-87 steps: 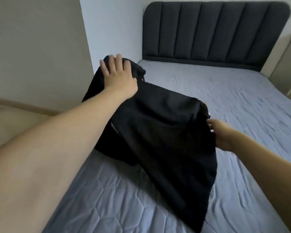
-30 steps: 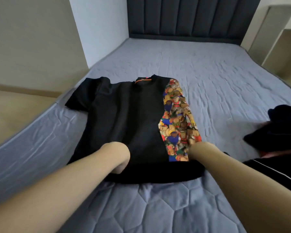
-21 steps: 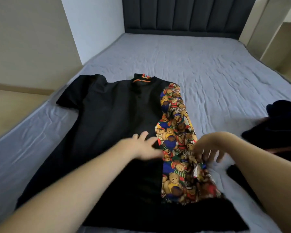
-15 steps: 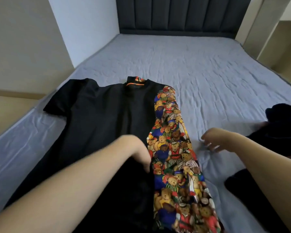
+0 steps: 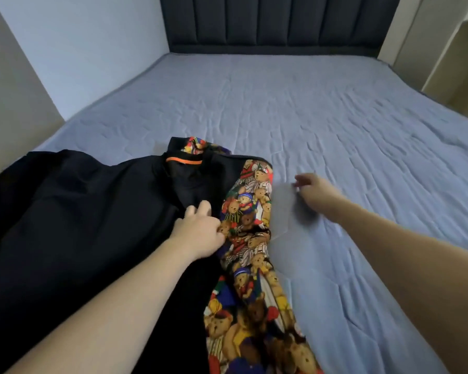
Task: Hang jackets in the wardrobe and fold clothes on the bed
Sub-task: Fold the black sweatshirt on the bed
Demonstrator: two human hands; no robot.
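Head view: vs half a second ago, the right hand (image 5: pixel 312 194) is now being seen farther up the bed, level with the shirt's shoulder, and motion-blurred — its grip cannot be told. The dark clothes at the right edge are no longer being framed. The black shirt (image 5: pixel 92 225) — matte, soft, orange neck tape, folded-in teddy-bear print panel (image 5: pixel 250 244) — is being laid flat on the wrinkled quilted grey-blue sheet (image 5: pixel 322 117). The left hand (image 5: pixel 200 230) is being pressed on the black fabric at the panel's edge, fingers curled.
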